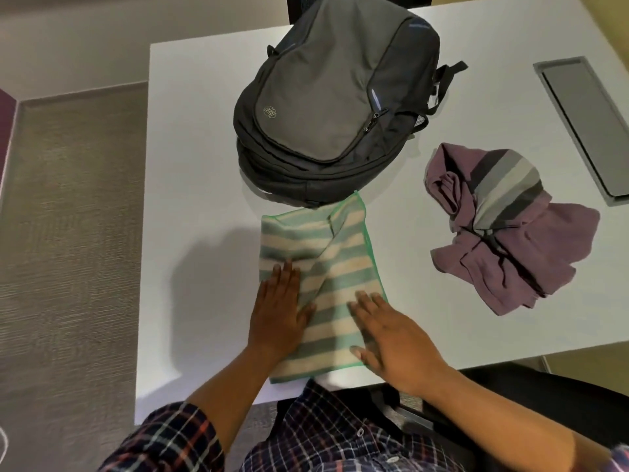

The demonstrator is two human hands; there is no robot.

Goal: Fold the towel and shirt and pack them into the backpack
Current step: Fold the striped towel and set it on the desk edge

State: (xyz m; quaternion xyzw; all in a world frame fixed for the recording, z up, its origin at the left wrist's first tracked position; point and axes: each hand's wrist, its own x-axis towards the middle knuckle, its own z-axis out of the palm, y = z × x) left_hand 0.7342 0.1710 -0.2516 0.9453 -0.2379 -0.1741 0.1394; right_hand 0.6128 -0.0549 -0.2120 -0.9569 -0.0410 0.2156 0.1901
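Plaid sleeve (170,437), right hand (398,349), left hand (279,311), towel (340,253)

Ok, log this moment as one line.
stage: towel folding | left hand: flat on towel | right hand: flat on towel | shirt: crumpled, untouched | backpack: looks closed, on table

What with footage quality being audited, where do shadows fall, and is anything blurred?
Head view: a soft shadow spreads over the table left of the towel and left hand. Same view: the lower-right sleeve is smeared; the backpack looks sharp.
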